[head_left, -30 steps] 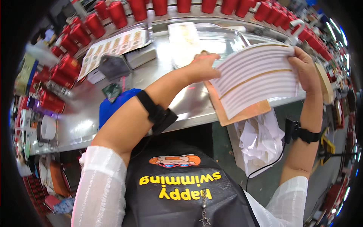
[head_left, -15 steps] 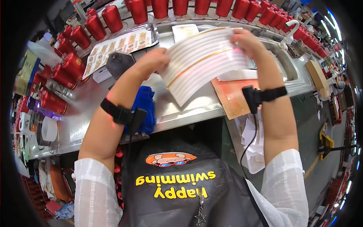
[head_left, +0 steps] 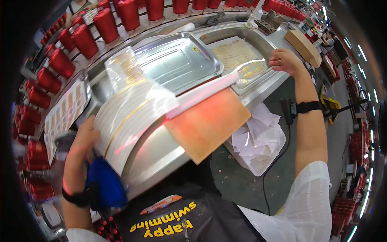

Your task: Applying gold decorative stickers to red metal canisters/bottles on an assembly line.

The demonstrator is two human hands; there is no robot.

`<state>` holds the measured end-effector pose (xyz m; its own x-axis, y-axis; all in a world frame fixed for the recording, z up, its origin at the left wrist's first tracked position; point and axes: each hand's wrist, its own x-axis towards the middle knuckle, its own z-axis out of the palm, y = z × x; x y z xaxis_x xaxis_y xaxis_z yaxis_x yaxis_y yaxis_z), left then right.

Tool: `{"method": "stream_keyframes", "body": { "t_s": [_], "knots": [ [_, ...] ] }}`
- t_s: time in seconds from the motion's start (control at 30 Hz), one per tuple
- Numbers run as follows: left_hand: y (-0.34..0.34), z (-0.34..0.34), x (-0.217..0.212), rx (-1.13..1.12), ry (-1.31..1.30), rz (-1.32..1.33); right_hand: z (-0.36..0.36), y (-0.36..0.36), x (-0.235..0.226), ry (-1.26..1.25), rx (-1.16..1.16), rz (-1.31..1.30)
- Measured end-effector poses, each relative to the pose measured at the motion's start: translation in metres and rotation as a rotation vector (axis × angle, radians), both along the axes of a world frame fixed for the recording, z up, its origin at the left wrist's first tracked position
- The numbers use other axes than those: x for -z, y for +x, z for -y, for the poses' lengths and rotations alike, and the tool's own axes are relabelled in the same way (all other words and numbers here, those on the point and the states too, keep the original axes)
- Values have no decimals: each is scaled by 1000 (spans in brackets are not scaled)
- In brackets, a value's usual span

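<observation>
My left hand (head_left: pixel 84 135) grips the left edge of a curved, glossy sheet (head_left: pixel 135 107) with pale stripes and gold lines. The sheet bows over the metal counter, its far right part reaching toward a white strip of paper (head_left: pixel 207 93). My right hand (head_left: pixel 287 62) is apart from the sheet, beside the right rim of the sink, its fingers loosely bent and nothing visible in them. Within the sink (head_left: pixel 264 82), another sheet with curved gold bands (head_left: pixel 238 56) lies flat. An orange-brown board (head_left: pixel 209 123) juts over the counter's front edge.
A steel tray (head_left: pixel 173 60) rests behind the striped sheet. Red bottle-like vessels (head_left: pixel 82 40) line the back and left. A blue cloth (head_left: pixel 105 183) hangs by my left forearm. Below the counter stands a white bin (head_left: pixel 262 167) with crumpled paper. A cardboard box (head_left: pixel 304 46) sits far right.
My right hand has let go of the striped sheet and moved right. My left hand has carried the sheet left and lower. The view has swung right, showing more of the sink and tray.
</observation>
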<state>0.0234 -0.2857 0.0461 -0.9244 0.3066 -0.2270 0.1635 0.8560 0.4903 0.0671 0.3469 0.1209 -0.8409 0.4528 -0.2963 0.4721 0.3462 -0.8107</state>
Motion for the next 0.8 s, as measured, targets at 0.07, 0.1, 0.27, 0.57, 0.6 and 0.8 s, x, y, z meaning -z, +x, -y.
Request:
{"method": "stream_keyframes", "body": {
  "t_s": [0.07, 0.1, 0.27, 0.57, 0.6, 0.8],
  "knots": [
    [2, -10, -9, 64, -76, -10, -29, -18, 9, -62, 69, 88],
    [3, -13, -14, 92, -138, -20, -38, -34, 14, -65, 84, 102],
    [-3, -45, -47, 30, -349, 121, -46, -111, 28, 401, -237, 597],
    [-15, -50, -69, -90, -263, 130, -3, -205, 109, 810, -1104, 317],
    [-14, -55, -74, -154, -208, 143, 3, -211, 112, 898, -1155, 310],
    [0, -69, -86, -250, -80, 216, 12, -229, 152, 1046, -1091, 287]
  ]
}}
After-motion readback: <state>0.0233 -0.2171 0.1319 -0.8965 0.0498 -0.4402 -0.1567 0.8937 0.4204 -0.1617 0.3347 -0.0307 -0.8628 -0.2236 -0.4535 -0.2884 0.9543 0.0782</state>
